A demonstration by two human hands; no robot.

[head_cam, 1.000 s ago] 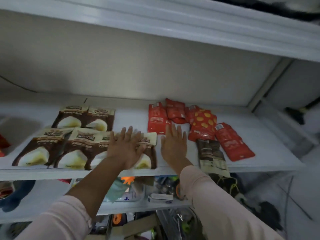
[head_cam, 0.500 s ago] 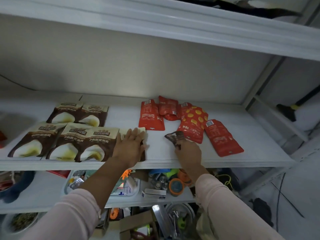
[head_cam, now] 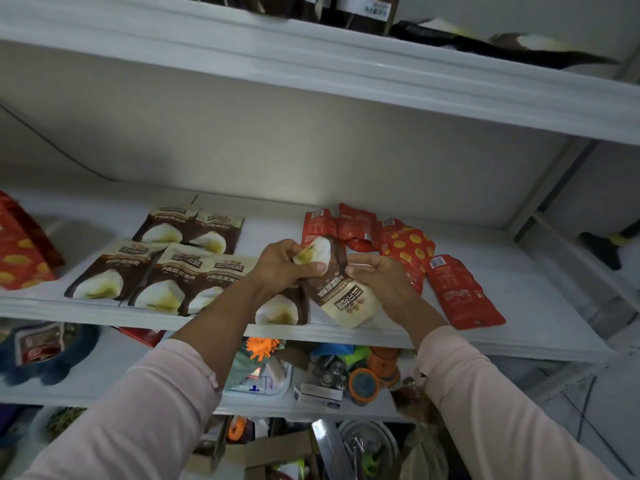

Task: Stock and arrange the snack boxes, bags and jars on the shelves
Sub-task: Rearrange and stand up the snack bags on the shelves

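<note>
Pinching the picture end of a flat brown-and-cream foil snack pouch (head_cam: 337, 287), the left hand (head_cam: 282, 266) had its fingers (head_cam: 320, 268) closed on the edge, while the right hand (head_cam: 377, 277) curled against its far side, holding it just above the white shelf board (head_cam: 540, 306). Thin and crinkly, the pouch looked light and limp, probably slick; gripping the sealed edges seemed safest. Matching brown pouches (head_cam: 162, 282) lay left, red foil packets (head_cam: 457, 292) right.
</note>
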